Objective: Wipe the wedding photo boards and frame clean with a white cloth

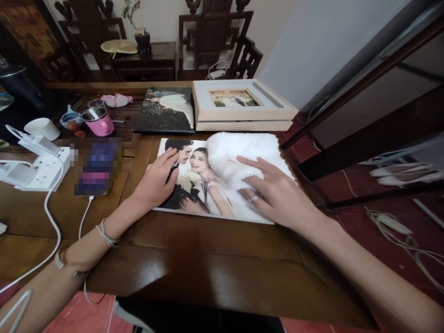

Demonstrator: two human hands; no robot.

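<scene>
A photo album (194,192) lies flat on the wooden table, its cover showing a couple in wedding clothes. My left hand (157,178) rests on the album's left side, fingers stretched out and holding nothing. A white fluffy cloth (239,148) covers the upper right part of the cover. My right hand (272,187) presses on this cloth with a fold of it between the fingers. The index finger is extended, and a ring shows on another finger. Part of the album's right side is hidden under the cloth and hand.
Behind the album sit a dark photo album (166,108) and a pale framed box (243,104). To the left are a pink mug (98,121), a white cup (42,129), a charging phone (95,166) and a power strip (52,171) with cables. The table's right edge (333,277) drops to red floor.
</scene>
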